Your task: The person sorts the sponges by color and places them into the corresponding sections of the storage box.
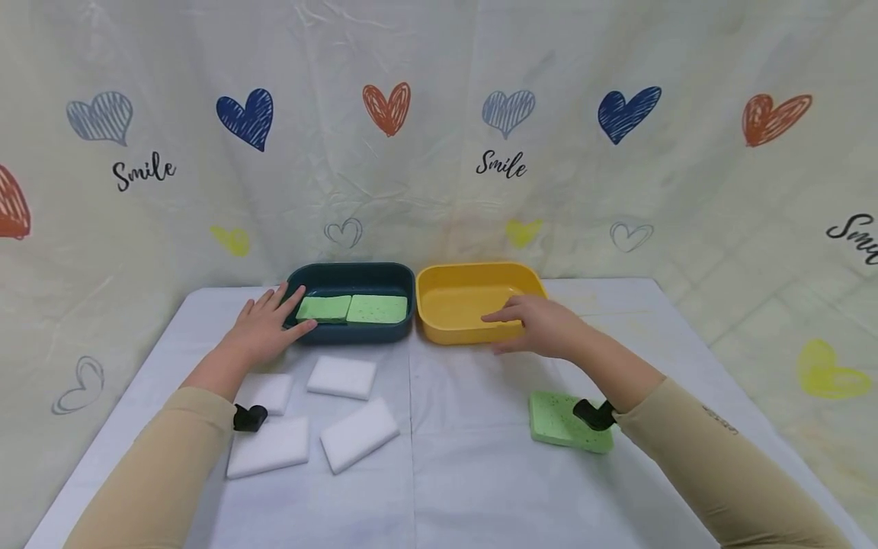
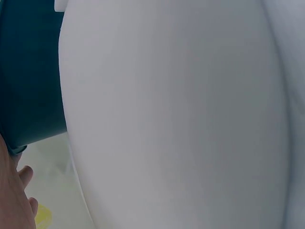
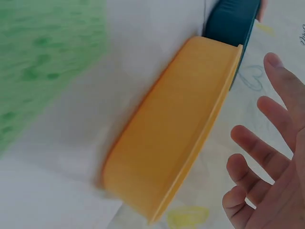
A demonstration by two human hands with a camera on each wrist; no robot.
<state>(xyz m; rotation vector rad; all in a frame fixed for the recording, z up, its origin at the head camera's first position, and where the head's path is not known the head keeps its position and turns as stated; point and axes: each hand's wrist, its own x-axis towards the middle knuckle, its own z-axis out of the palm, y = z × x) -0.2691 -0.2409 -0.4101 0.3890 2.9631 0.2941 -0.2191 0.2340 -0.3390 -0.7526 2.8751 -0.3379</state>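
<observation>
Across the white table lie four white sponges at left and one green sponge at right. Beyond them, the left hand, spread and grasping nothing, is at the left end of a dark green tray holding two green sponges; the right hand, loose and empty, hovers at a yellow tray's front rim
</observation>
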